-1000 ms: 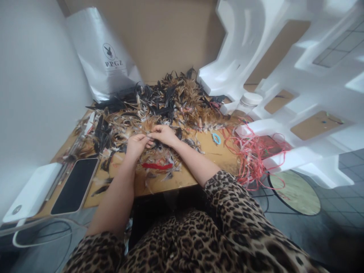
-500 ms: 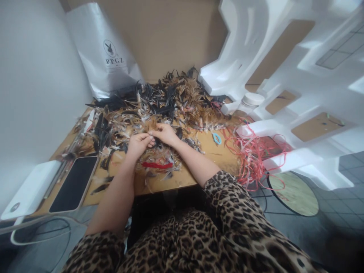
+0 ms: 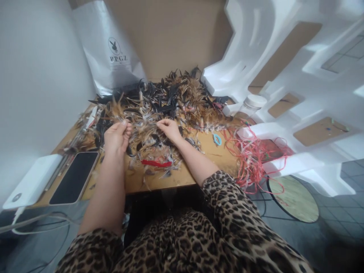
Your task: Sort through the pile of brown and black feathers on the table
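Observation:
A tuft of brown feathers [image 3: 117, 109] stands up from the closed fingertips of my left hand [image 3: 117, 137], over the left part of the feather pile. My right hand [image 3: 170, 130] is pinched, thumb against finger, above the pile's middle; anything between its fingertips is too small to make out. Black, brown and pale feathers [image 3: 189, 91] spread across the wooden table [image 3: 182, 182] beyond both hands. Nearer me, between my forearms, a red strip [image 3: 157, 163] lies among loose feather bits.
A phone [image 3: 74, 178] and a white power bank [image 3: 32, 181] lie at the left. Behind stands a silver bag [image 3: 113, 68]. To the right are a blue ring [image 3: 217, 139], tangled pink strings [image 3: 253, 159], a lidded jar [image 3: 251, 104] and large white foam pieces [image 3: 244, 45].
My hands were together over the feathers and have parted. The left moved left and a little up with the brown feathers; the right stayed nearly in place, slightly to the right.

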Motion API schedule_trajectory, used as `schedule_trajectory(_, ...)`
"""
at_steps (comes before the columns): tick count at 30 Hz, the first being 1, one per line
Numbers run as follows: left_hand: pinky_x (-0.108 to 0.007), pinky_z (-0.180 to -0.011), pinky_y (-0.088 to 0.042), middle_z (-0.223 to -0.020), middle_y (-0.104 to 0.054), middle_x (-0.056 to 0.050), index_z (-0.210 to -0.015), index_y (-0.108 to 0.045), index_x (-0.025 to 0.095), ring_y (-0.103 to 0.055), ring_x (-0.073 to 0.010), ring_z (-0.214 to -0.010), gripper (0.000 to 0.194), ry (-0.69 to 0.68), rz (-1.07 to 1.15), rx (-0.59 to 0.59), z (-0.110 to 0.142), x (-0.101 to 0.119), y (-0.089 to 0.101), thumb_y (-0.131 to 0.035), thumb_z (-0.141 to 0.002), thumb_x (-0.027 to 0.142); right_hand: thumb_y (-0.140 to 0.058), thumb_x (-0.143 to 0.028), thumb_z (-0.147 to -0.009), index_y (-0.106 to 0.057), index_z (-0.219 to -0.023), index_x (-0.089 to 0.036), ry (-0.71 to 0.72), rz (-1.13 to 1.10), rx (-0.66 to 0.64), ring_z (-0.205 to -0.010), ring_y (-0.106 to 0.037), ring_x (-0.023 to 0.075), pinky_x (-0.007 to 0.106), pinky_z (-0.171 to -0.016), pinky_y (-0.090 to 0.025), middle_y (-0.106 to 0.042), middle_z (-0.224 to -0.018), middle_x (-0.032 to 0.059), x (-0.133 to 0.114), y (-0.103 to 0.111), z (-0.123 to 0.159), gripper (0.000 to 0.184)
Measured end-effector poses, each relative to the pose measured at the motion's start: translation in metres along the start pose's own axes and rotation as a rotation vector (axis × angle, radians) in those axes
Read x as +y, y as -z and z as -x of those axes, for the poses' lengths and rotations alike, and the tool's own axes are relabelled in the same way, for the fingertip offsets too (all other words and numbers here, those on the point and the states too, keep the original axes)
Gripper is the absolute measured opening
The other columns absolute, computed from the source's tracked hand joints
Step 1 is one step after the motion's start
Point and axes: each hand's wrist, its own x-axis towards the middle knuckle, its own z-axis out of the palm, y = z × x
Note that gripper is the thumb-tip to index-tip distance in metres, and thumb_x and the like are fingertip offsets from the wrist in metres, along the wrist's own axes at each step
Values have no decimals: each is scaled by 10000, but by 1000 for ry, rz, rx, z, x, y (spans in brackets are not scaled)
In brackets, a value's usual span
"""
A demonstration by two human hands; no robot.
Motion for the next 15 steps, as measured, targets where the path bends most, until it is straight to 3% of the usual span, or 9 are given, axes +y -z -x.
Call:
schedule_trajectory(6,-90,-437,-413,-589,-626,-15,-704,-665,90,-534,-22,-474,60,74,76,-2,2,-3,4,-705,-685,131,-560,-223,-774,-687,-822,-171,239,548,-66,-839,-588,144,260,-799,-433,-663,-863,28,-5,6,6,145)
schedule_trajectory(15,-94,-446,-412,-592,-627,-15,-708,-655,98,-532,-26,-480,60,101,141,-18,7,-16,23,-703,-689,128,-442,-237,-860,-680,-960,-231,358,1004,-167,-918,-577,192,297,-806,-421,-618,-948,50,-22,1,5,259)
